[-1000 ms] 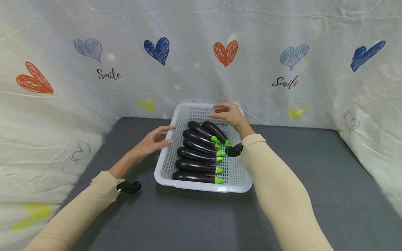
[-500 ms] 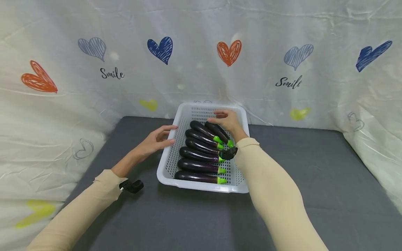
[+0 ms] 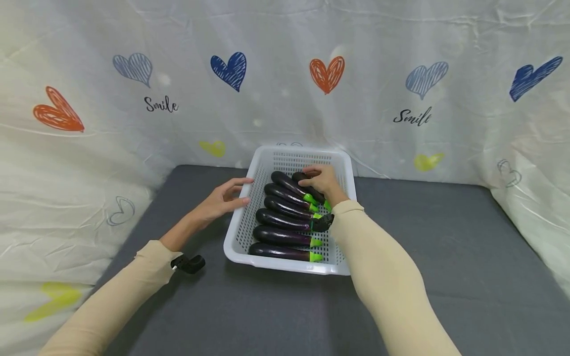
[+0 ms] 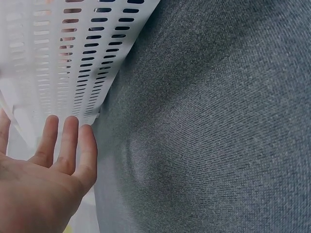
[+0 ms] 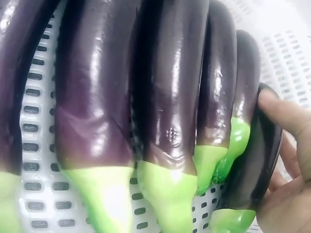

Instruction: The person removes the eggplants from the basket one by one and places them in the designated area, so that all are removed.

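Note:
A white perforated plastic basket (image 3: 285, 267) holds several dark purple eggplants (image 3: 285, 236) with green caps, lying side by side. My right hand (image 3: 324, 182) reaches inside over the far right eggplant (image 5: 255, 158). Its thumb lies along one side of that eggplant and its fingers curl round the other, gripping it; in the head view the hand hides part of it. My left hand (image 3: 218, 201) rests at the basket's left rim with its fingers stretched out. In the left wrist view those fingers (image 4: 69, 141) lie beside the outer basket wall.
The basket stands on a dark grey cloth-covered table (image 3: 285, 311). Behind the table hangs a pale curtain (image 3: 276, 113) printed with hearts. A black wrist strap (image 3: 189, 264) sits on the left forearm.
My right hand has come down from above the basket's far right part onto the far right eggplant and now grips it. My left hand stays at the left rim. The view has shifted slightly.

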Demonstrator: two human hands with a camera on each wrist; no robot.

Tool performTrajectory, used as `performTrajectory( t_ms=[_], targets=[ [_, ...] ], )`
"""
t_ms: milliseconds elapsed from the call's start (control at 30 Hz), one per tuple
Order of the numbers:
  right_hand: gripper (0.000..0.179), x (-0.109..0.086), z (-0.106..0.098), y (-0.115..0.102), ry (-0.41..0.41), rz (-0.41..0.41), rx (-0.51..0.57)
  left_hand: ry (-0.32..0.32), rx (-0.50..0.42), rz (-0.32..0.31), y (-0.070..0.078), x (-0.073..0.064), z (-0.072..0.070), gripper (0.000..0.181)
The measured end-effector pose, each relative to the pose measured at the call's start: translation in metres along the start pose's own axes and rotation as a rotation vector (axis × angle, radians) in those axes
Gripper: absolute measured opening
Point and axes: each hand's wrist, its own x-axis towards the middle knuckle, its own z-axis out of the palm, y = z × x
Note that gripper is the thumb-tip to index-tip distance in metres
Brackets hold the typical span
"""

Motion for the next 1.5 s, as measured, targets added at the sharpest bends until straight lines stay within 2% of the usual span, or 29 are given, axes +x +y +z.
performTrajectory(
  t_ms=[400, 567, 733, 867, 1100, 1267, 1500],
  targets=[
    [0.041, 0.004, -0.002, -0.002, 0.016, 0.024, -0.044, -0.01, -0.004, 0.013, 0.0, 0.002, 0.001, 0.059],
    [0.039, 0.006, -0.006, -0.011, -0.022, -0.022, -0.086, -0.007, 0.001, 0.011, 0.0, 0.002, 0.001, 0.059],
    [0.039, 0.01, -0.011, -0.03, -0.059, -0.123, -0.084, 0.003, 0.011, 0.009, 0.0, 0.002, 0.001, 0.058],
    [0.04, 0.007, -0.022, -0.051, -0.107, -0.188, -0.09, 0.003, 0.019, 0.015, -0.001, 0.003, 0.001, 0.058],
    [0.044, -0.002, -0.047, -0.08, -0.188, -0.218, -0.112, 0.009, 0.026, 0.015, -0.001, 0.001, -0.001, 0.057],
    [0.045, -0.01, -0.064, -0.092, -0.19, -0.232, -0.037, 0.009, 0.038, 0.001, 0.0, 0.0, 0.0, 0.058],
    [0.047, -0.023, -0.085, -0.097, -0.169, -0.235, 0.032, 0.019, 0.046, 0.002, 0.001, 0.001, 0.001, 0.058]
  ],
)
